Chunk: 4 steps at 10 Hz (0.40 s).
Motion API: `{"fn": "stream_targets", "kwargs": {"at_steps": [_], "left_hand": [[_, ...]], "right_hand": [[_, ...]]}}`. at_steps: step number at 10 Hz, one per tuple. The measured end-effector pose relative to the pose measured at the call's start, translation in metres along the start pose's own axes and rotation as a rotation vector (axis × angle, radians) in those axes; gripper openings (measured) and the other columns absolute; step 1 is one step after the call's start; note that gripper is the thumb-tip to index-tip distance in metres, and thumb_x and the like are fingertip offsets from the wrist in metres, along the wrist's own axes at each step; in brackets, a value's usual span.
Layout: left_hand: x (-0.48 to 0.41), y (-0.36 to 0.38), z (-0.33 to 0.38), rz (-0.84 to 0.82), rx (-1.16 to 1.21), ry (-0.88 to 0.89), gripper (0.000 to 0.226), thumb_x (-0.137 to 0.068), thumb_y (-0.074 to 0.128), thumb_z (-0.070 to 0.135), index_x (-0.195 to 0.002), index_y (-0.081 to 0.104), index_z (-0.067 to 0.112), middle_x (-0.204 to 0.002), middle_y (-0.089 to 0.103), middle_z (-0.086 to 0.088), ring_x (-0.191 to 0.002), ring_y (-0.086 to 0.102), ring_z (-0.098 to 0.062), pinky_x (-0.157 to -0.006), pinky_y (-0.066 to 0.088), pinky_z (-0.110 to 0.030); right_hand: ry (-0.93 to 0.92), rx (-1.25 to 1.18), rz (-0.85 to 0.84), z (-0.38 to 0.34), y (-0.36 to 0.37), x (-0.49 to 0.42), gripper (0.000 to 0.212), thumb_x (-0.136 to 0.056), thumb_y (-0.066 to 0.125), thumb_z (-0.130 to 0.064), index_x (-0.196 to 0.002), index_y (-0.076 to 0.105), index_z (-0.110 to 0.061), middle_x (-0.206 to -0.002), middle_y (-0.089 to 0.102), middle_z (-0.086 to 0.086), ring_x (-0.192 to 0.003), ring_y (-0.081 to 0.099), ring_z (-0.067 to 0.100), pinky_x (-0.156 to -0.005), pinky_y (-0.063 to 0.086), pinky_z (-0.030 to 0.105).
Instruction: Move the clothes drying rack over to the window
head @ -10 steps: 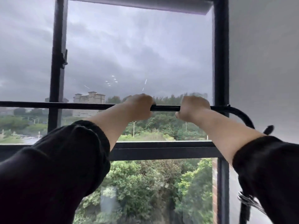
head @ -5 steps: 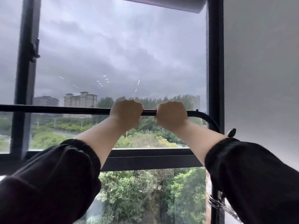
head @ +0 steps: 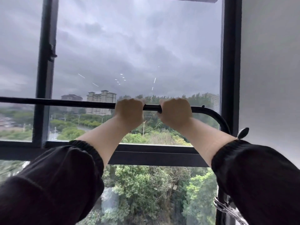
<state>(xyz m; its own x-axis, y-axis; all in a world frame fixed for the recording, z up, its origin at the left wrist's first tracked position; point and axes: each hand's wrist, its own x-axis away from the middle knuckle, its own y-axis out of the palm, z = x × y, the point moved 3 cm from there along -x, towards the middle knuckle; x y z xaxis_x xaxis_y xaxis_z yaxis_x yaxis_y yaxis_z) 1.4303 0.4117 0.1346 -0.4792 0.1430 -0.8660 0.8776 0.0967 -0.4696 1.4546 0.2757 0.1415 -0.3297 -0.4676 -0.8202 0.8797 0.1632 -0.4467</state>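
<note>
Both hands grip the top bar of the clothes drying rack (head: 73, 103): left hand (head: 129, 112) and right hand (head: 176, 112) are each clenched overhand around the black tube, close together, knuckles toward the window (head: 230, 62). The bar's long axis runs level and parallel to the glass, straight ahead of the person at arm's reach. It extends far to the left of the hands, while just right of the right hand it curves downward beside the window's right upright. Both hands thus sit near the rack's right end, the right hand nearer the bend. The rack appears to stand already close before the window, so probably only a small final nudge remains. No brand, label or writing is legible anywhere.
</note>
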Motion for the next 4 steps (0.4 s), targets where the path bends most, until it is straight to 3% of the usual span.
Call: {"fn": "stream_targets", "kwargs": {"at_steps": [1,2,3,4], "left_hand": [[0.023,-0.001,-0.002,-0.072,0.119,-0.009,0.052,-0.086,0.054,0.011,-0.135,0.039,0.018,-0.123,0.056,-0.005,-0.117,0.048,-0.023,-0.106,0.035,-0.038],[0.048,-0.009,-0.001,-0.140,0.119,0.001,0.073,-0.084,0.058,0.014,-0.146,0.020,0.020,-0.151,0.029,-0.005,-0.143,0.020,-0.024,-0.119,0.016,-0.048],[0.077,-0.026,0.009,-0.190,0.193,-0.042,0.077,-0.086,0.055,0.012,-0.149,0.013,0.022,-0.158,0.014,-0.003,-0.147,0.006,-0.022,-0.120,0.005,-0.044],[0.108,-0.045,0.025,-0.132,0.219,-0.059,0.076,-0.086,0.053,0.012,-0.149,0.010,0.024,-0.159,0.008,0.000,-0.147,0.000,-0.020,-0.119,0.000,-0.042]], "right_hand": [[0.029,-0.032,-0.018,-0.006,-0.002,0.015,0.032,-0.089,0.053,-0.027,-0.115,0.052,-0.009,-0.101,0.060,0.007,-0.098,0.056,0.025,-0.090,0.046,0.037],[0.109,-0.027,-0.202,-0.006,-0.003,0.038,0.065,-0.088,0.052,-0.033,-0.142,0.024,-0.012,-0.144,0.036,0.012,-0.137,0.029,0.031,-0.115,0.020,0.048],[0.170,-0.109,-0.278,-0.013,-0.018,0.070,0.080,-0.089,0.051,-0.033,-0.150,0.002,-0.018,-0.159,0.007,0.012,-0.148,0.003,0.030,-0.119,0.001,0.050],[0.169,-0.158,-0.294,-0.028,-0.041,0.100,0.079,-0.090,0.051,-0.029,-0.149,0.000,-0.020,-0.160,-0.008,0.011,-0.148,-0.007,0.030,-0.117,-0.005,0.048]]}}
